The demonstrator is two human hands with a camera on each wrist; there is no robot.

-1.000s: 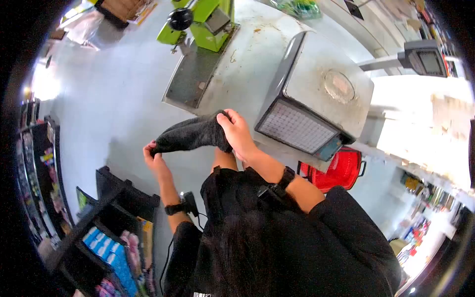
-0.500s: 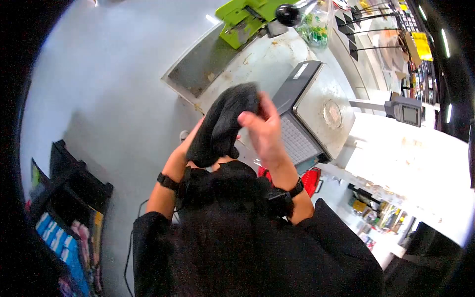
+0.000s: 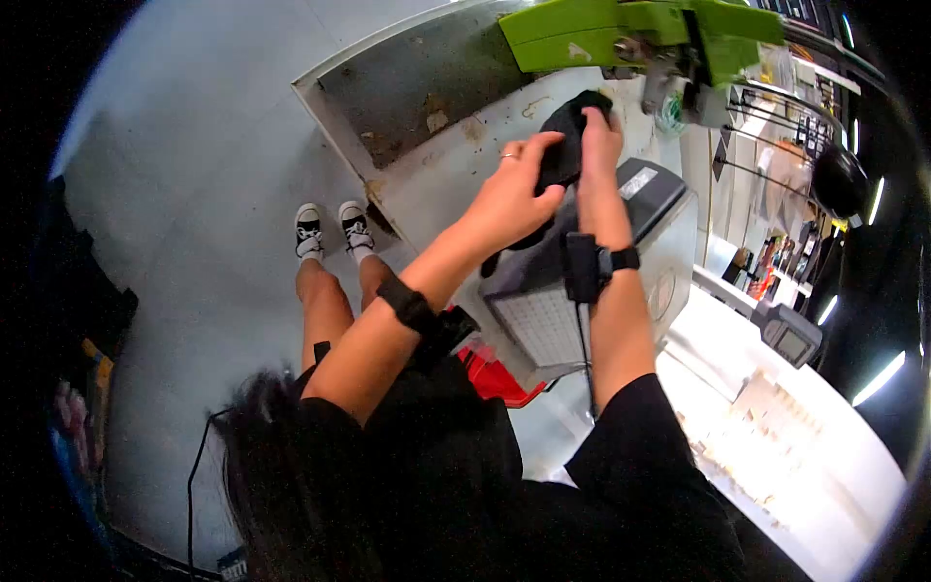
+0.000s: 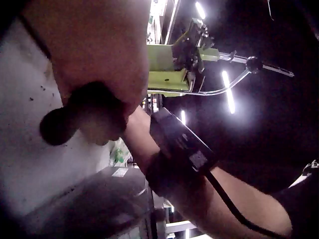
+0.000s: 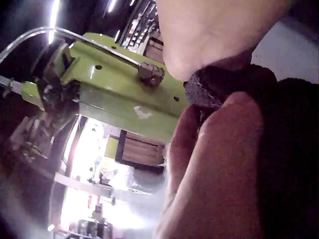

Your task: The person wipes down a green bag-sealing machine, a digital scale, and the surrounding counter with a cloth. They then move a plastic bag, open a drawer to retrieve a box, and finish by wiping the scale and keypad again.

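In the head view, a dark fuzzy cloth item (image 3: pixel 564 131) is held up between both hands above the worktop. My left hand (image 3: pixel 514 194), with a ring on one finger, grips its near left side with bent fingers. The right hand (image 3: pixel 601 145) pinches the upper right part, thumb on top. Dark fabric (image 4: pixel 97 104) is bunched below my left hand (image 4: pixel 99 50) in the left wrist view. In the right wrist view, a rolled grey-black part (image 5: pixel 204 89) shows between my right hand (image 5: pixel 214 35) and fingers of the other hand; part is hidden.
A green press-like machine (image 3: pixel 572 34) with a black ball knob (image 3: pixel 840 181) stands over the stained worktop (image 3: pixel 436 184). A scale (image 3: pixel 543 325) is close beneath the forearms, its display (image 3: pixel 790 335) at right. A red basket (image 3: pixel 495 376) lies below.
Both hands have carried the dark item up and to the right, towards the green machine. The view has turned, and two shoes now show at left.
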